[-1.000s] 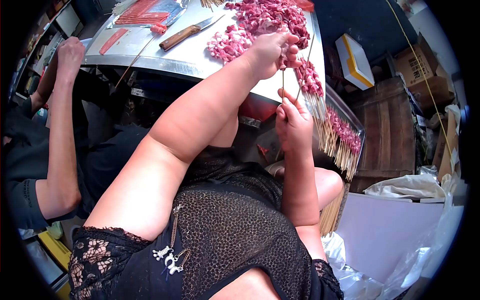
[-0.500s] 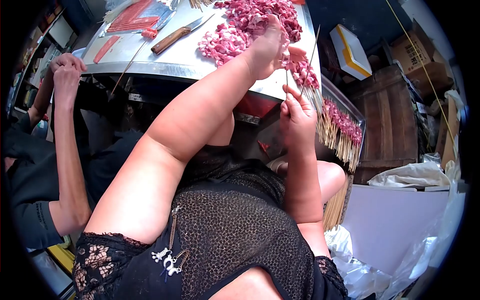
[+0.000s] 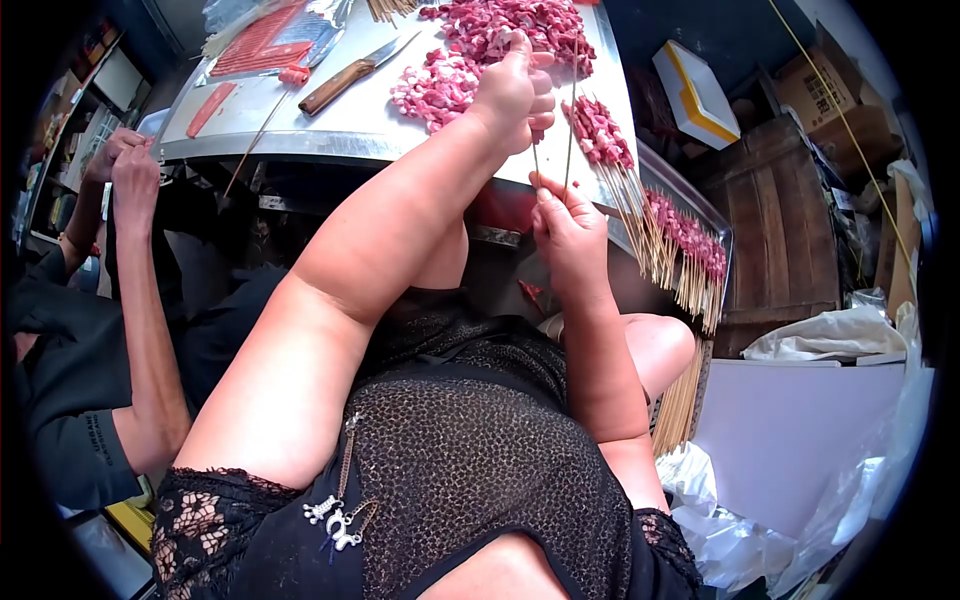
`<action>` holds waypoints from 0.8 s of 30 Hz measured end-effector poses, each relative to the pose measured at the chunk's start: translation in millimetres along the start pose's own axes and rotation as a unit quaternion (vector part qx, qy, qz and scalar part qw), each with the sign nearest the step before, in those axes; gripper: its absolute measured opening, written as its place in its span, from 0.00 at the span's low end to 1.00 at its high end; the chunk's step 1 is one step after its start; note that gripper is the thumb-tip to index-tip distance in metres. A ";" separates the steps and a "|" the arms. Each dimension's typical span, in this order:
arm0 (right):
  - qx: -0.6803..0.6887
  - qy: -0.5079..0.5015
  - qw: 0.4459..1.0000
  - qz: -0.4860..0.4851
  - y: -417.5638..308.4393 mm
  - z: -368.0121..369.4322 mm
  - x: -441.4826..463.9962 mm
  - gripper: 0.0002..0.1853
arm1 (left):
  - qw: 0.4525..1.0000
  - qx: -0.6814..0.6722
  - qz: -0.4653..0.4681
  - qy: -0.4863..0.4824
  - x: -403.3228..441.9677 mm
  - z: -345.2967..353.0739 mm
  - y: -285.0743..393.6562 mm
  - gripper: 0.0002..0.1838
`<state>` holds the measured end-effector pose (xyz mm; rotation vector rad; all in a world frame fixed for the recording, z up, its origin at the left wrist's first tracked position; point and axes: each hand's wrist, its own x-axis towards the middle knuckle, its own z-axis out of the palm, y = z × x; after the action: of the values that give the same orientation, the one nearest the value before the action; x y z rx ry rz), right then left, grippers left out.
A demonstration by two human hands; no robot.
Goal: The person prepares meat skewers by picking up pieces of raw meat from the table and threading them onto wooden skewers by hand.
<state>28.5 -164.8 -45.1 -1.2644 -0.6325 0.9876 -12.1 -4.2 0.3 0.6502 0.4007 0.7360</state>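
My left hand (image 3: 510, 98) is above the table's near edge, its fingers curled round the upper part of a thin skewer. A bit of red meat (image 3: 538, 134) shows just below those fingers; the rest is hidden in the hand. Lower and to the right, my right hand (image 3: 575, 238) pinches the lower end of that skewer and also a second, bare skewer (image 3: 571, 120) pointing up. Behind my left hand lies a large heap of cut pink meat (image 3: 438, 85). Finished meat skewers (image 3: 605, 135) lie at the table's right corner, close to my right hand.
A wooden-handled knife (image 3: 340, 86) lies on the white table (image 3: 350, 120), near a bagged red slab (image 3: 262, 45). More meat skewers fill a metal tray (image 3: 727, 240) at right. A co-worker's hands (image 3: 128, 165) are at the left. A white-and-yellow box (image 3: 697, 95) stands far right.
Both hands have shifted left. My left hand's fingers, partly extended before, are now curled tighter round the skewer. The bare skewer stands more upright.
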 end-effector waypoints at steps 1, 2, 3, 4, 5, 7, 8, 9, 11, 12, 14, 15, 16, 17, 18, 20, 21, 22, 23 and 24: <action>0.002 0.003 1.000 0.007 -1.1 -0.2 -1.5 0.13 | 1.000 0.000 -0.001 -0.001 2.9 -4.0 -2.0 0.24; 0.003 0.006 1.000 0.013 -2.9 -0.6 -2.5 0.13 | 0.998 -0.035 -0.009 -0.053 8.5 -8.8 -4.7 0.25; 0.004 0.008 1.000 0.011 -7.2 -3.7 -1.1 0.13 | 0.992 -0.069 -0.018 -0.105 7.9 -5.5 -2.4 0.27; -0.018 0.022 1.000 -0.012 -13.6 -11.1 2.0 0.13 | 0.995 -0.033 -0.005 -0.097 9.3 -1.0 1.0 0.30; -0.039 0.036 0.998 -0.035 -20.6 -19.5 4.2 0.13 | 0.991 0.001 0.024 -0.133 6.0 -4.0 6.4 0.33; -0.184 0.082 0.965 -0.168 -43.4 -41.1 4.5 0.12 | 0.980 0.148 0.115 -0.059 15.0 -16.3 15.6 0.35; -0.274 0.140 0.925 -0.223 -47.9 -54.9 8.5 0.12 | 0.956 0.249 0.151 -0.013 19.5 -21.2 20.4 0.33; -0.360 0.196 0.870 -0.274 -51.1 -69.2 13.2 0.12 | 0.942 0.289 0.169 0.017 20.1 -22.2 22.5 0.23; -0.442 0.207 0.830 -0.271 -52.4 -95.9 20.3 0.11 | 0.856 0.481 0.185 0.042 38.3 -46.6 19.2 0.14; -0.571 0.186 0.758 -0.257 -51.3 -103.4 22.0 0.10 | 0.856 0.481 0.185 0.043 36.9 -45.4 18.5 0.14; -0.699 0.159 0.649 -0.256 -43.6 -111.4 25.0 0.09 | 0.719 0.679 0.146 -0.015 33.9 -43.5 13.0 0.11; -0.698 0.158 0.651 -0.254 -45.1 -107.4 23.2 0.09 | 0.659 0.737 0.146 -0.036 26.2 -34.6 13.0 0.11; -0.691 0.167 0.628 -0.318 -50.6 -100.1 20.9 0.09 | 0.599 0.790 0.127 -0.037 27.9 -33.4 10.1 0.11; -0.679 0.176 0.602 -0.382 -55.0 -93.8 20.3 0.09 | 0.534 0.838 0.107 -0.037 30.1 -32.8 7.9 0.12; -0.649 0.182 0.608 -0.421 -56.1 -90.3 22.1 0.10 | 0.503 0.858 0.106 -0.010 31.4 -34.5 3.1 0.11; -0.505 0.151 0.777 -0.344 -62.5 -71.5 15.1 0.11 | 0.563 0.813 0.139 0.038 40.4 -39.5 8.0 0.11; -0.335 0.109 0.902 -0.249 -62.1 -65.3 10.7 0.12 | 0.621 0.760 0.172 0.085 45.6 -43.6 11.6 0.11; -0.236 0.050 0.942 -0.234 -59.6 -61.5 13.0 0.15 | 0.563 0.779 0.256 0.103 51.8 -49.5 23.9 0.11; -0.227 0.021 0.958 -0.175 -61.2 -58.4 14.9 0.16 | 0.589 0.758 0.252 0.124 54.4 -57.8 30.8 0.11; -0.185 0.009 0.970 -0.154 -56.6 -56.4 19.2 0.15 | 0.604 0.763 0.191 0.126 48.5 -54.2 36.9 0.11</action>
<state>99.7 -175.3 -5.3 -1.4428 -1.0001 0.6157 -26.8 73.4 -20.2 2.3506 1.2139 0.7572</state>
